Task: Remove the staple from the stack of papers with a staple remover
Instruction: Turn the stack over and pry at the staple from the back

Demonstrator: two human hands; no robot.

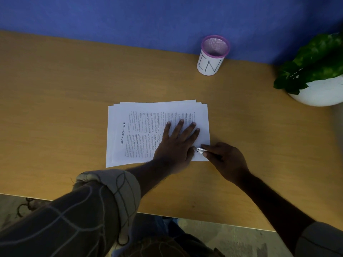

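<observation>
A wooden tabletop point(55, 89) is carrying the papers point(141, 127): light and floppy, likely sliding unless pinned, so the left hand point(176, 145) is pressing flat, fingers spread. The right hand point(224, 158) is pinching the small staple remover point(200, 150) at the papers' near right corner. The cup point(212, 56) and plant point(315, 71) are standing well beyond the papers, blocking nothing.

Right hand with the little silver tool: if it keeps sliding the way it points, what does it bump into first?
The right hand points its staple remover leftward across the paper stack's near right corner. First it would likely meet the left hand, whose thumb lies almost against the tool's tip.
</observation>
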